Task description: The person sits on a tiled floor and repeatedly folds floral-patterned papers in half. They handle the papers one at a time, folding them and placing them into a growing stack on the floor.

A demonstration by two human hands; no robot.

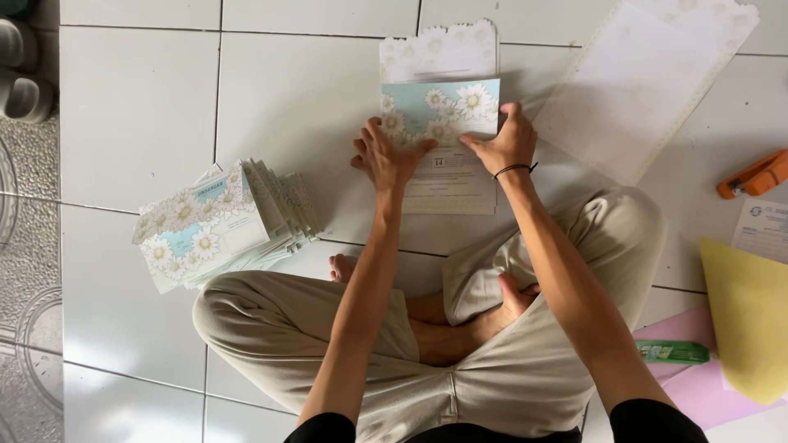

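Observation:
A floral invitation card (447, 176) with white daisies on pale blue lies on the white tiled floor in front of my crossed legs. Its top flap is folded down over the printed lower half. My left hand (386, 156) presses flat on the fold's left part, fingers spread. My right hand (502, 141), with a black band at the wrist, presses the flap's right side, fingertips on the daisy print. Behind the card, a pale sheet with a scalloped edge (439, 51) sticks out from under it.
A fanned stack of folded daisy cards (217, 223) lies at my left knee. A pile of large white sheets (640, 82) sits upper right. An orange stapler (753, 174), yellow paper (747, 320), pink paper and a green tube (673, 353) are at right. Patterned mat and shoes at left.

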